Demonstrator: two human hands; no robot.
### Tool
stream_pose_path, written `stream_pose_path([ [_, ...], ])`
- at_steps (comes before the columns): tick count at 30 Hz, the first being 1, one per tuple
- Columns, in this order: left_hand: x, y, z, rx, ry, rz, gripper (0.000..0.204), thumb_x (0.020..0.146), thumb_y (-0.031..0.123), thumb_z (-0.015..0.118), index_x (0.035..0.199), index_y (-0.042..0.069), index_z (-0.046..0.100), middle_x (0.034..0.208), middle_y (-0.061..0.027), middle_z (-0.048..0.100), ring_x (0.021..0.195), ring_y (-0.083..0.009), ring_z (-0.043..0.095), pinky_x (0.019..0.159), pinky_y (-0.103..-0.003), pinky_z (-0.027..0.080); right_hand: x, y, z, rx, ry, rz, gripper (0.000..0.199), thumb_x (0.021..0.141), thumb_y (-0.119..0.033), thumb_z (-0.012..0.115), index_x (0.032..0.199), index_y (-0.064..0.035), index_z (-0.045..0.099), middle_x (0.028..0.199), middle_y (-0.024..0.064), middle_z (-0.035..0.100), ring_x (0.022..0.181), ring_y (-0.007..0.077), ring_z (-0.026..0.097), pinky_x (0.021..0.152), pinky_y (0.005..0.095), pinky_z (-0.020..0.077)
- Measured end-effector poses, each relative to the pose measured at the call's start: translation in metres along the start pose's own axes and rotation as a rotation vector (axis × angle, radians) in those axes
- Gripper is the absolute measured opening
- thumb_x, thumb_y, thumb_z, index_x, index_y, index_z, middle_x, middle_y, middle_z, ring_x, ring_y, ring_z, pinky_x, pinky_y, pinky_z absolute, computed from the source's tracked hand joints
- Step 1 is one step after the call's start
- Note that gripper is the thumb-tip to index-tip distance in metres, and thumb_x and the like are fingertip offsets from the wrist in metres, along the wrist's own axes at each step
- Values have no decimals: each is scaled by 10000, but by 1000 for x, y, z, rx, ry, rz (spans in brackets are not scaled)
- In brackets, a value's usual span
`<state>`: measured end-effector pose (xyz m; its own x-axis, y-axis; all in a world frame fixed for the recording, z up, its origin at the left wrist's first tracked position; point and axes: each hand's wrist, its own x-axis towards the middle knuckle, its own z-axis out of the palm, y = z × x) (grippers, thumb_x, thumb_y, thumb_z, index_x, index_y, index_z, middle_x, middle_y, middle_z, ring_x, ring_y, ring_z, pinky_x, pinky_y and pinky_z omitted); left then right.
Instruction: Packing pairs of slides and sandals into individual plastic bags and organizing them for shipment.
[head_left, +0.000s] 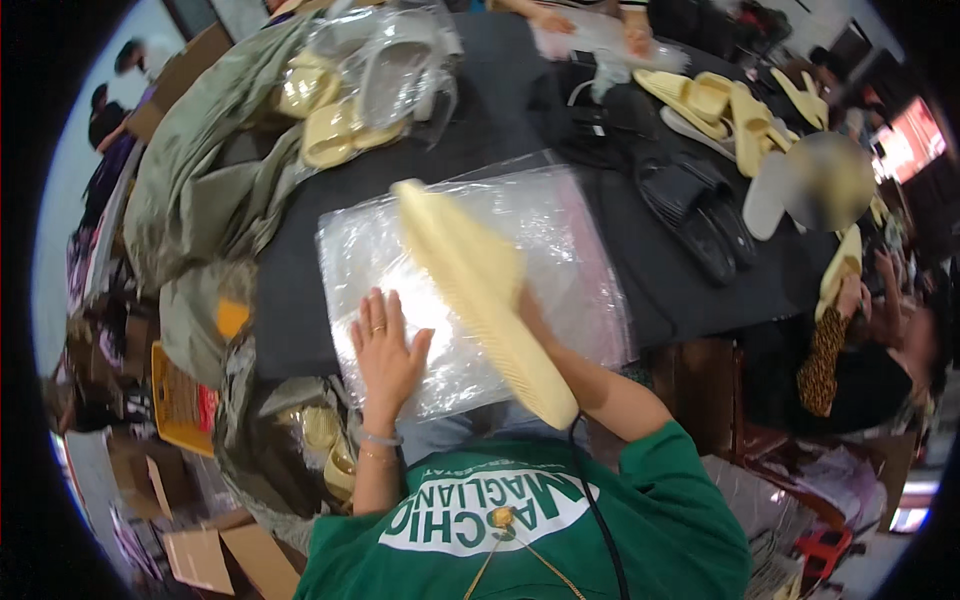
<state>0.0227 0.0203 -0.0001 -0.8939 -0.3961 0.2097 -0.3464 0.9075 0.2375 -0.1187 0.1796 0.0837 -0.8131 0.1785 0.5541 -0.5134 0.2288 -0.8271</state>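
Holding a pale yellow slipper sole-up over a clear plastic bag, the right hand grips it from behind, mostly hidden. The left hand lies flat with fingers spread on the bag, which rests on the dark table. Pinning the bag firmly near its mouth would likely steady it for the slipper. Whether the bag holds anything is unclear. Another clear bag farther back holds yellow slippers; black slippers lie loose.
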Motion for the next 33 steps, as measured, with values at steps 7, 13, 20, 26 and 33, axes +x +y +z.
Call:
stream_pose_path([
  [7, 4, 6, -3, -51, -15, 70, 707, 874, 512, 535, 1428, 103, 377, 1502, -156, 301, 1400, -343, 239, 1118, -506, 161, 34, 17, -57, 46, 8, -38, 331, 912, -235, 570, 1052, 58, 629, 1065, 133, 654, 981, 182, 612, 841, 310, 463],
  [13, 6, 1, 3, -14, -37, 24, 724, 877, 531, 515, 1450, 125, 342, 1532, -127, 249, 1414, -333, 212, 1128, -495, 139, 66, 25, -95, -51, 128, -76, 336, 919, -242, 562, 1055, 58, 627, 1064, 133, 653, 978, 180, 611, 837, 309, 463],
  [20, 3, 0, 9, 41, 3, 10, 729, 880, 543, 509, 1452, 126, 339, 1530, -128, 251, 1410, -341, 214, 1126, -503, 136, 178, 59, -212, -100, 230, -139, 342, 928, -249, 553, 1058, 59, 625, 1063, 133, 653, 974, 178, 611, 832, 309, 463],
  [26, 6, 1, 7, 17, 28, 42, 721, 883, 538, 511, 1448, 121, 344, 1524, -131, 263, 1404, -343, 225, 1122, -503, 147, 271, 149, -244, -1005, -39, -191, 428, 880, -285, 595, 1108, 77, 574, 1059, 253, 606, 951, 389, 581, 855, 449, 446],
  [33, 1, -6, 14, 46, 43, 41, 641, 923, 469, 478, 1452, 133, 338, 1520, -130, 274, 1404, -340, 227, 1120, -500, 151, 82, 54, -145, -298, -972, 561, 301, 914, -264, 565, 831, 0, 683, 721, 55, 677, 584, 106, 618, 527, 231, 472],
])
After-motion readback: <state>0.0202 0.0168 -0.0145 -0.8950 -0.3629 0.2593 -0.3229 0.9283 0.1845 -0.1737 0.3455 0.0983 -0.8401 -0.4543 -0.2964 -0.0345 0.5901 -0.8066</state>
